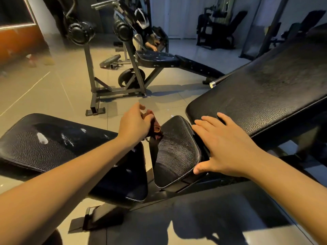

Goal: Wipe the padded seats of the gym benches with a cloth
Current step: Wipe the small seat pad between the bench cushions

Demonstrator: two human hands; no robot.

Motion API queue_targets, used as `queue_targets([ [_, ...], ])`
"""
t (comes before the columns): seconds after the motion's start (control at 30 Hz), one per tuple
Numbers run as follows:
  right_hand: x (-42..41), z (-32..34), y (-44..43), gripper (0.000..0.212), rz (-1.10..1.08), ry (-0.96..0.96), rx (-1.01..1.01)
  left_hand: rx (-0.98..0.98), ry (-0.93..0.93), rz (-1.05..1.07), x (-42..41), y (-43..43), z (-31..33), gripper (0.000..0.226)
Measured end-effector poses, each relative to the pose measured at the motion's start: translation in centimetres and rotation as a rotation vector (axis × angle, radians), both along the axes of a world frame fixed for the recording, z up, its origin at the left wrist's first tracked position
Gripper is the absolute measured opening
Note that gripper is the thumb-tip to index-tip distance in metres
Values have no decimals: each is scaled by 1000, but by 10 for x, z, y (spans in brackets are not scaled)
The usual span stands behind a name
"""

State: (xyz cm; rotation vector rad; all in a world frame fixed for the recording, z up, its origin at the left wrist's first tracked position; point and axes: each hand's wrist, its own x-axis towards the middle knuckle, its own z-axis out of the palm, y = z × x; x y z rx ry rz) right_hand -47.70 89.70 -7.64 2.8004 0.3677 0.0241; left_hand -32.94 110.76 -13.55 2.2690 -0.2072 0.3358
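Cloth (155,128) mostly hidden in left hand (134,124) grip; backrest (265,96) cut off right.

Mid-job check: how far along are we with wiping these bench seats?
Done: nothing plainly finished. In hand: the left hand grips the cloth at the far edge of the small seat pad; the right hand rests flat on its right side. Left: the flat pad on the left shows white smears, and the far bench likely awaits wiping.
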Motion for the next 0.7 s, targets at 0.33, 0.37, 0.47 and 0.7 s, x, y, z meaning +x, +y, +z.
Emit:
queue_targets([
  [0.33,10,-17,-11,118,69,-135,-16,238,231,-109,-5,6,-19,32],
  [0.37,10,-18,-11,119,70,-137,-24,240,249,-114,-9,5,-20,30],
  [0.47,10,-20,-12,119,68,-146,-30,204,227,-128,-25,0,-18,25],
  [0.7,11,-19,-11,120,68,-145,-35,316,98,-328,-59,-4,-15,15],
])
